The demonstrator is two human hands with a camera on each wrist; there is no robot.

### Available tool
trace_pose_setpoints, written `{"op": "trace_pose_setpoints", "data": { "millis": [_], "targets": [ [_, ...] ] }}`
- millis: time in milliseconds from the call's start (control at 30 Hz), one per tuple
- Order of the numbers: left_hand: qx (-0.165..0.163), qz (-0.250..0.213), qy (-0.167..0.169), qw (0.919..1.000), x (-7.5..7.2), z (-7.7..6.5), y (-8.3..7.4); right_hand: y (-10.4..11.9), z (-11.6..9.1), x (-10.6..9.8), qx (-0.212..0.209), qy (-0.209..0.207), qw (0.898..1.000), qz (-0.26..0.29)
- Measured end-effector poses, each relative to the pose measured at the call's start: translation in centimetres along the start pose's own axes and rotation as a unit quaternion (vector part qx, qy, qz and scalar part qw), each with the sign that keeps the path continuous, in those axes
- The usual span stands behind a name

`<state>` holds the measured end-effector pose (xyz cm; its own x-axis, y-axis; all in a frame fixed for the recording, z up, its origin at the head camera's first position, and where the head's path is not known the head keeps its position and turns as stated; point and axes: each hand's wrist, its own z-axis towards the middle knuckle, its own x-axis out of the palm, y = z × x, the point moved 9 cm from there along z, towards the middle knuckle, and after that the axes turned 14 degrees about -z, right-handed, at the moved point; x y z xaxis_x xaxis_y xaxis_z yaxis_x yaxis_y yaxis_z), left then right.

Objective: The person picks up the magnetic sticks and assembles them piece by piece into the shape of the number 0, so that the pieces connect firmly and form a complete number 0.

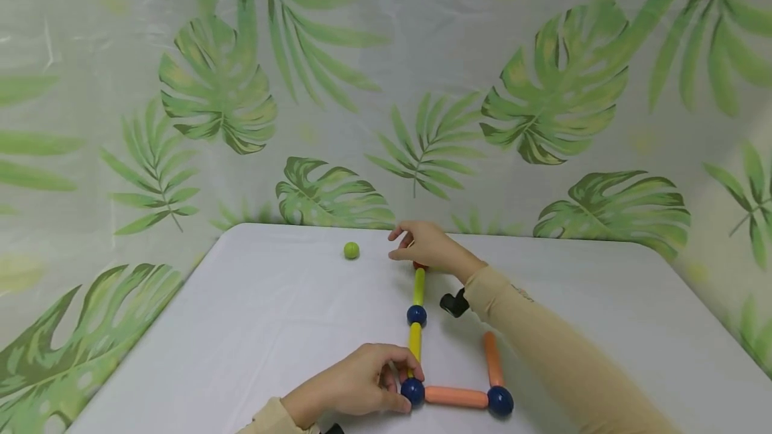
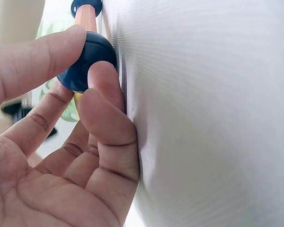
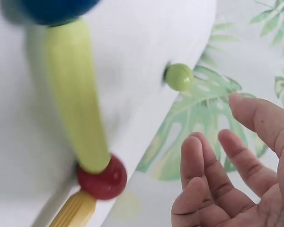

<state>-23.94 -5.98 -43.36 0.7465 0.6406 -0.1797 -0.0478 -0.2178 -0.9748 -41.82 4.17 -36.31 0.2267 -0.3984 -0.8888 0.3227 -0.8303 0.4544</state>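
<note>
With thumb and fingers my left hand [image 1: 360, 379] grips a dark blue ball [image 1: 413, 392] at the near corner of a ball-and-rod toy structure on the table. An orange rod [image 1: 456, 396] runs right from that ball, and a yellow rod [image 1: 415, 340] runs away from it to another blue ball [image 1: 417, 315]. Beyond comes a lime rod [image 1: 419, 286] joined to a red ball [image 3: 102, 177], mostly covered in the head view by my right hand [image 1: 433, 246]. That hand hovers with parted fingers and holds nothing. A lime green ball [image 1: 352, 250] lies apart to its left.
A third blue ball [image 1: 500, 401] ends the orange rod and bears another orange rod [image 1: 492, 359]. A yellow-orange rod [image 3: 75, 210] leaves the red ball. The white table [image 1: 241, 313] meets a leaf-patterned backdrop [image 1: 326, 193] at its far edge.
</note>
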Motion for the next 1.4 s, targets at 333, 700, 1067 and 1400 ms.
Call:
{"op": "trace_pose_setpoints", "data": {
  "millis": [333, 700, 1067, 1400],
  "targets": [
    [0.01, -0.003, 0.006, 0.9999, 0.6, -0.1, 0.0, 3.4, 5.1, 3.0, -0.028, 0.025, 0.997, -0.066],
    [0.03, 0.003, 0.012, 0.9995, 0.7, -0.1, -0.1, 4.5, 7.5, 5.7, 0.006, 0.037, 0.994, -0.098],
    [0.03, 0.009, 0.007, 0.9995, 0.3, -0.1, -0.5, 5.3, 7.5, 6.0, 0.0, 0.015, 0.994, -0.106],
    [0.026, 0.012, 0.002, 0.9996, -0.1, -0.3, -0.3, 6.1, 7.0, 6.3, 0.008, 0.014, 0.994, -0.109]
  ]
}}
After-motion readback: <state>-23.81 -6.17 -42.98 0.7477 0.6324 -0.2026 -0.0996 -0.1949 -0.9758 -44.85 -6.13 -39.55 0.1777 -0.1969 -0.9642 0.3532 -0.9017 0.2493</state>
